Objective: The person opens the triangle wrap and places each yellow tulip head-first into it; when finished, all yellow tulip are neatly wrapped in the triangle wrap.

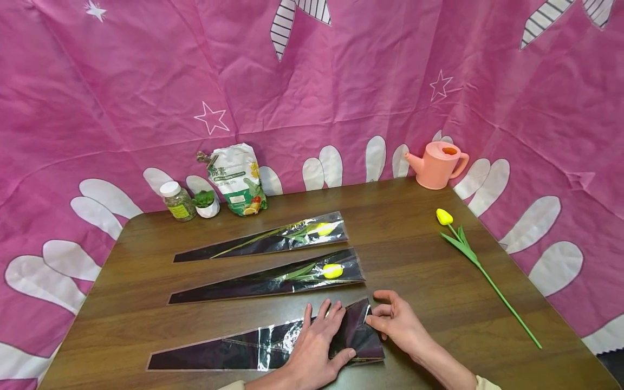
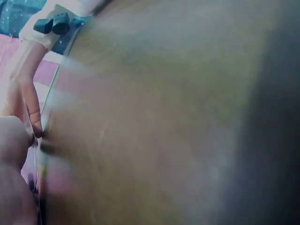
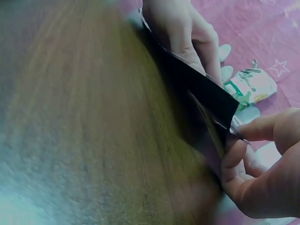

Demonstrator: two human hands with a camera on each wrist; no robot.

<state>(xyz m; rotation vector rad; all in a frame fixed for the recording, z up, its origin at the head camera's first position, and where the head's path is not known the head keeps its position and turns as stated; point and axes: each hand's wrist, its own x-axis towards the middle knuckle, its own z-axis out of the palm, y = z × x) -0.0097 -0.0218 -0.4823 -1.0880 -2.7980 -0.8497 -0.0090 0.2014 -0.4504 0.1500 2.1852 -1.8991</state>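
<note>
A long, tapered black flower sleeve with a clear, shiny front lies at the table's near side, wide end to the right. Across its wide part rests my left hand, fingers spread and straight. My right hand pinches the film at the wide end's edge between thumb and finger. In the right wrist view, that end of the sleeve stands slightly parted beside the right fingers. The left wrist view is mostly blurred tabletop.
Two more sleeves, a middle one and a far one, each hold a yellow tulip. A loose yellow tulip lies at right. Along the back stand a pink watering can, white-green bag, small potted plant and jar.
</note>
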